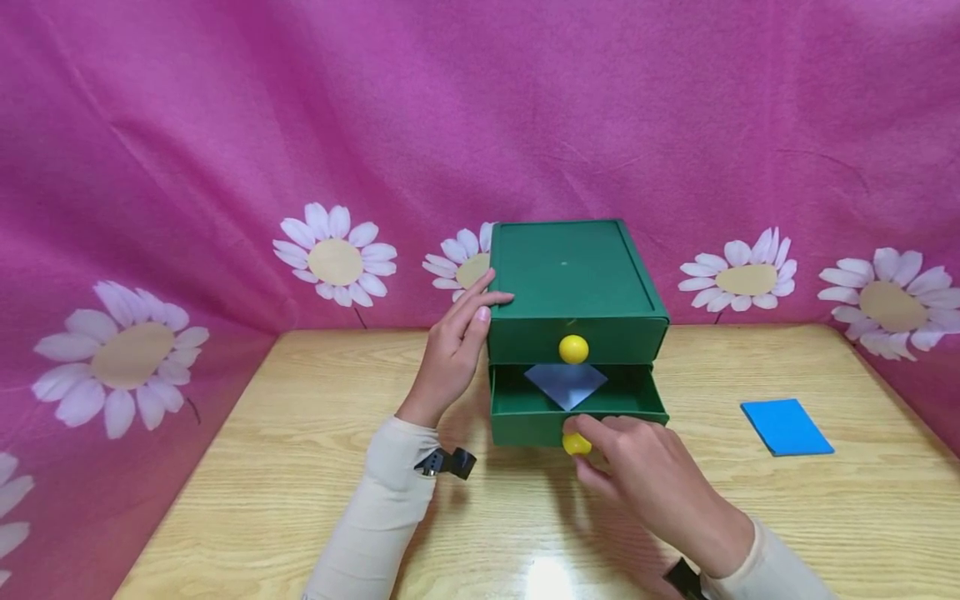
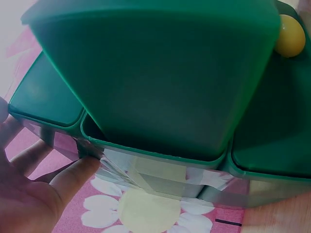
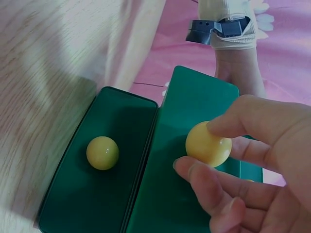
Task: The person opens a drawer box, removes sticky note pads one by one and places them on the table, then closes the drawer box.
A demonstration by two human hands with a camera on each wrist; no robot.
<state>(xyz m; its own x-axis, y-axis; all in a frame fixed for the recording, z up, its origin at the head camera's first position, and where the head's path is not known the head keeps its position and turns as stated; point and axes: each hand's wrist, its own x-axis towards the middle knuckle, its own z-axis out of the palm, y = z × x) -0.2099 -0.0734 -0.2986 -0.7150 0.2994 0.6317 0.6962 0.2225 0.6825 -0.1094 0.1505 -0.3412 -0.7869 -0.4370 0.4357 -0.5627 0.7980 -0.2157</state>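
Observation:
A green drawer box (image 1: 570,267) stands on the table, with one drawer (image 1: 517,428) pulled out below a closed one. Inside the open drawer lies a bluish-grey flat piece (image 1: 566,385), one corner toward the front. My right hand (image 1: 652,475) pinches that drawer's yellow knob (image 3: 208,144) between thumb and fingers. My left hand (image 1: 447,354) rests with extended fingers on the box's left side and top edge; in the left wrist view its fingertips touch the box's side beside the extended drawer (image 2: 160,82).
A blue square (image 1: 787,427) lies on the wooden table (image 1: 300,450) to the right of the box. Behind the table hangs a pink cloth (image 1: 420,125) with white flowers. The closed drawer above has its own yellow knob (image 1: 573,349).

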